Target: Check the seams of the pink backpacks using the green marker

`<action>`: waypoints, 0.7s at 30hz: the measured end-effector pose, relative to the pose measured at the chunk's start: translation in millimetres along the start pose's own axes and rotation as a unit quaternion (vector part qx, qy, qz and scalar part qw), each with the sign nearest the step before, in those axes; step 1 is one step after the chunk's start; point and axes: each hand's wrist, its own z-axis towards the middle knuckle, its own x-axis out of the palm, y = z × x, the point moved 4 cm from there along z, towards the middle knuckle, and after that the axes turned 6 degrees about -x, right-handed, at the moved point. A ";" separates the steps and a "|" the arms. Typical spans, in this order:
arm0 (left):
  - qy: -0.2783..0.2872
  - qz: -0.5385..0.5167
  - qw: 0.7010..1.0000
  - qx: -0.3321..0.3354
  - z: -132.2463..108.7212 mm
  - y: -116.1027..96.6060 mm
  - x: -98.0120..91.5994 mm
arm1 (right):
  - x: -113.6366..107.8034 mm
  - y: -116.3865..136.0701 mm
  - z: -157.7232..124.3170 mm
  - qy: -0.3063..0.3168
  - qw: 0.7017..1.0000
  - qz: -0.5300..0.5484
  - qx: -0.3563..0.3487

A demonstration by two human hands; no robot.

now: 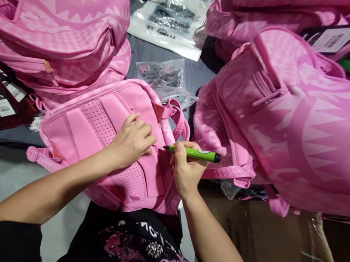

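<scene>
Plastic bags (166, 72) lie beyond the near backpack (99, 123), a second backpack (281, 132) to its right, apparently above a carton (264, 232)

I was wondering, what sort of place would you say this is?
Probably a bag workshop or packing area: several matching pink backpacks crowd the table, black barcoded tags are bunched at the view's left, and clear plastic bags lie nearby.

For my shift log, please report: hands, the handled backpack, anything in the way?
Left hand on pink backpack, lying back side up. Right hand holds green marker. Patterned backpack close at right; nothing visibly blocks marker.
</scene>
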 end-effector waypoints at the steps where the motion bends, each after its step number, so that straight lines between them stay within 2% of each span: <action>1: -0.027 0.000 1.000 0.000 -4.4 -2.3 -0.8 | 1.4 -1.4 -0.6 0.001 1.000 -0.015 -0.006; 5: -0.083 0.006 0.996 -0.013 -14.6 -8.3 -1.2 | 5.6 -4.4 -2.8 0.033 0.998 -0.048 -0.025; 18: -0.124 -0.005 0.992 -0.004 -16.8 -8.7 -0.8 | 7.7 0.8 4.6 0.086 0.993 -0.079 -0.036; 21: -0.125 -0.003 0.992 -0.007 -17.4 -9.1 -0.7 | 8.2 3.4 7.8 0.103 0.987 -0.103 -0.061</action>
